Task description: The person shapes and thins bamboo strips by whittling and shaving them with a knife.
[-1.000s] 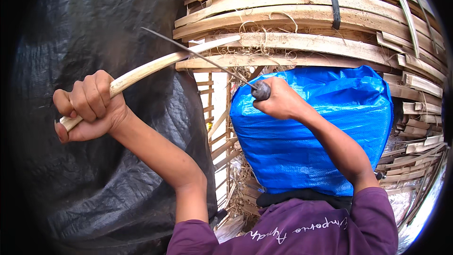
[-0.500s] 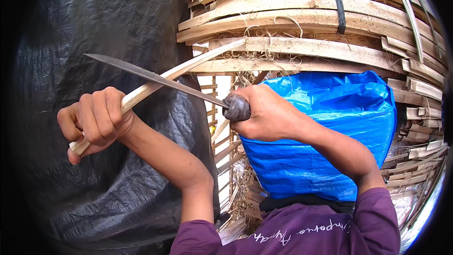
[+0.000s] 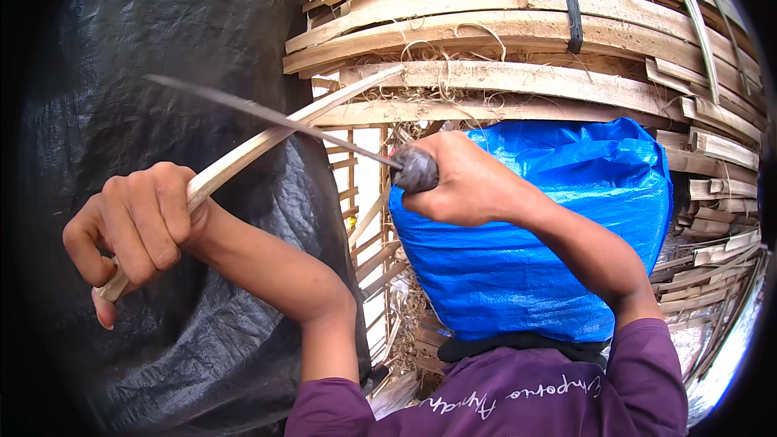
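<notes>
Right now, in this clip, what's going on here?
A person grips a pale stick in the left hand and a knife by its dark handle in the right hand. The blade, slightly blurred, crosses over the stick; whether it bites into it is hard to tell. The stick's far end overlaps the slats in view. A blue sheet lies over the lap, with a black sheet at the left.

- Seemingly a rustic woodworking workshop.
- Far right: stacked long, pale wooden slats (image 3: 558, 81).
- Thin, curly tan wood shavings (image 3: 429, 97) among them.
- Left: long, pointed grey metal blade (image 3: 235, 103).
</notes>
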Demonstrator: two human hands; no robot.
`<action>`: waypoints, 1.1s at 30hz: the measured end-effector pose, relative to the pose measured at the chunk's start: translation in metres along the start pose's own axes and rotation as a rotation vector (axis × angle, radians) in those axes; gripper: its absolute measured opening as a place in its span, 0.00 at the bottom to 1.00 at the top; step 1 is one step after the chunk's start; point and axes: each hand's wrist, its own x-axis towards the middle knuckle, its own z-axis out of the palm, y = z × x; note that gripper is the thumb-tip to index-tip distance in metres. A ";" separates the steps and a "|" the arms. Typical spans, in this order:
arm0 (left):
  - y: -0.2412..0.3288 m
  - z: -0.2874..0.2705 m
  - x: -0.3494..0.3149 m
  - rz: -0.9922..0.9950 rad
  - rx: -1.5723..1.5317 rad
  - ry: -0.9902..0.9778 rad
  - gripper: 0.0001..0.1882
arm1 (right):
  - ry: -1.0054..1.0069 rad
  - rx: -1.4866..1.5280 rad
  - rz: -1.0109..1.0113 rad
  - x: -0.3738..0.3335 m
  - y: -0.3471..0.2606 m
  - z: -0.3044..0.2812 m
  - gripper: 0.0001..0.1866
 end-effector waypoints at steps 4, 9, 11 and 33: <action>0.004 0.003 -0.001 -0.029 -0.005 -0.025 0.16 | 0.073 0.015 0.093 0.011 0.040 0.007 0.09; -0.007 0.005 0.004 -0.077 -0.044 -0.079 0.16 | 0.204 -0.067 0.619 0.009 0.140 -0.031 0.14; -0.007 0.004 0.015 -0.089 -0.041 -0.095 0.15 | 0.229 -0.137 0.542 0.008 0.119 -0.025 0.13; -0.027 0.026 0.002 -0.356 -0.053 -0.490 0.10 | 0.028 -0.197 0.068 -0.017 0.043 -0.025 0.11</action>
